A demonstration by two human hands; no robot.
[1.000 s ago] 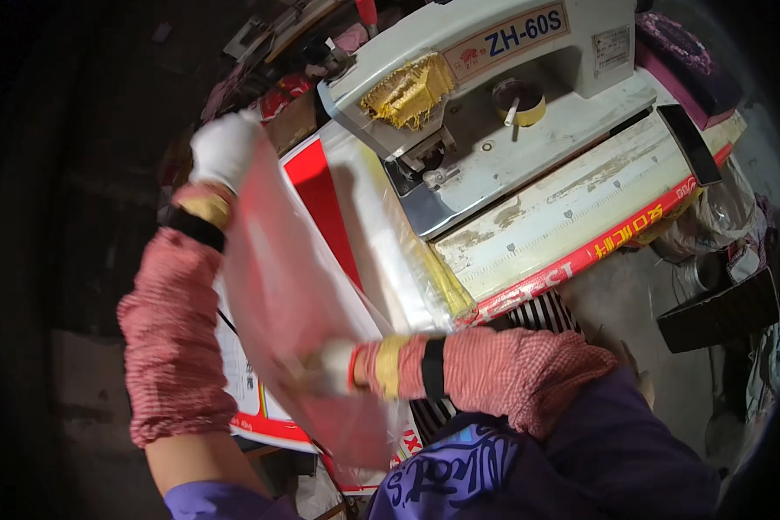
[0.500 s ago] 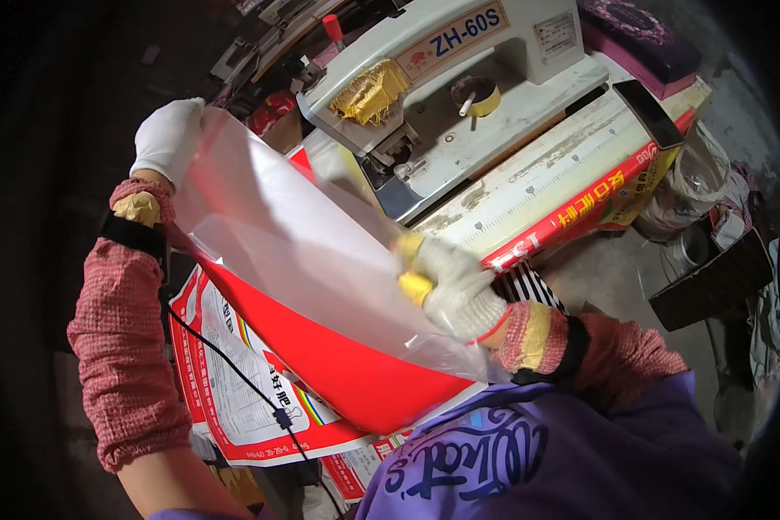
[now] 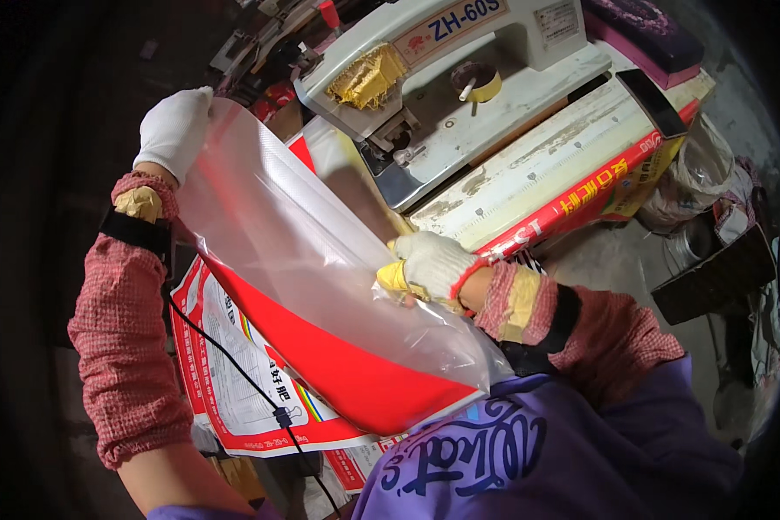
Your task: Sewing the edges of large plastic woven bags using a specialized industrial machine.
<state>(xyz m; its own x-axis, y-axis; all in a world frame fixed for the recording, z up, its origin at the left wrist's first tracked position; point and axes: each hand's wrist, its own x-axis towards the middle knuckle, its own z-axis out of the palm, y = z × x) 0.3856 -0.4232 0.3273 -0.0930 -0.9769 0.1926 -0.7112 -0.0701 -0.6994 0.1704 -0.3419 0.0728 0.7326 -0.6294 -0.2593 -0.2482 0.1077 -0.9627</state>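
Holding, in the tightly curled, white-gloved left hand (image 3: 173,132), the rim of a red-and-white plastic sack (image 3: 347,364), gaping between both hands' fingers; placing the half-curled, yellow-tipped gloved right hand (image 3: 433,267) against its clear film liner (image 3: 321,286), impossible to tell if pinching.

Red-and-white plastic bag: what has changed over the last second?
The red-and-white plastic bag has spread wider, its red face now showing. The white-gloved, yellow-taped right hand has moved up and rightward; its exact grip is unclear. The white-gloved left hand still holds the bag's upper end, and the yellow tape roll stays on the pale grey machine.
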